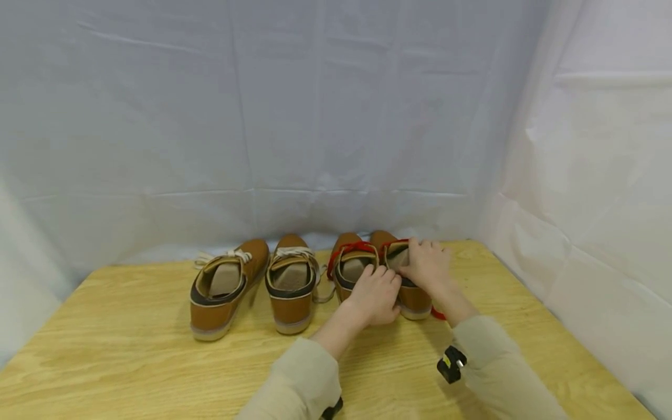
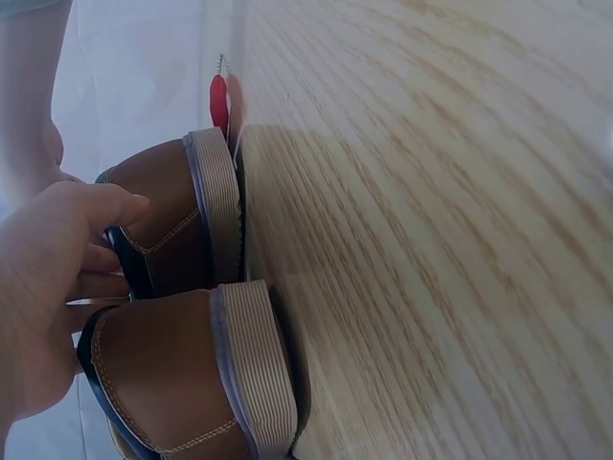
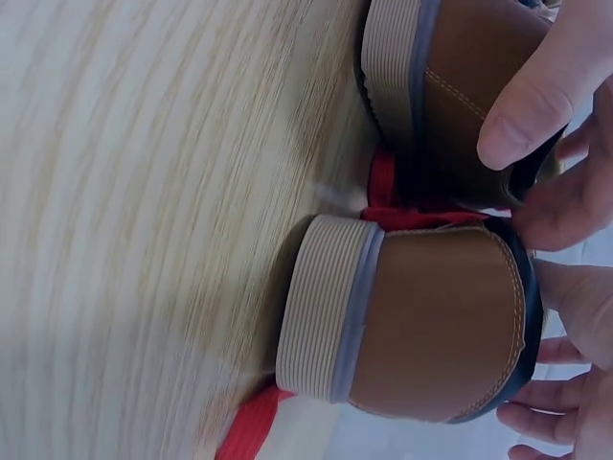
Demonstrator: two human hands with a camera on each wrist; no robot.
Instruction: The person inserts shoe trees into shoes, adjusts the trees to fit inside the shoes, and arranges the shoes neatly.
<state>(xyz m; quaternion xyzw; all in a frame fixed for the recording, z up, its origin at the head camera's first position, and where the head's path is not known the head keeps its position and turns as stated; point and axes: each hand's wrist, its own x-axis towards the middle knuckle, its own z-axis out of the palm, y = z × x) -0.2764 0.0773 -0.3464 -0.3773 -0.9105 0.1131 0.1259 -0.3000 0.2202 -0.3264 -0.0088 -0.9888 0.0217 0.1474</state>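
Two brown shoes with red laces stand side by side, heels toward me. My right hand (image 1: 430, 268) is at the rightmost shoe (image 1: 415, 302); its thumb goes inside the opening and its fingers lie along the outer right side, gripping the collar. My left hand (image 1: 375, 294) is over the gap between this shoe and the left red-laced shoe (image 1: 346, 236). In the left wrist view, its bent fingers reach the dark collars and its thumb sticks out by the heels; which collar they hold is unclear. A red lace (image 3: 251, 422) trails on the table.
Left of my hands stand two brown shoes with pale laces, a straight one (image 1: 291, 309) and an angled one (image 1: 210, 318). All are on a wood-grain table (image 1: 157, 373). White sheets (image 1: 315, 116) hang behind and to the right.
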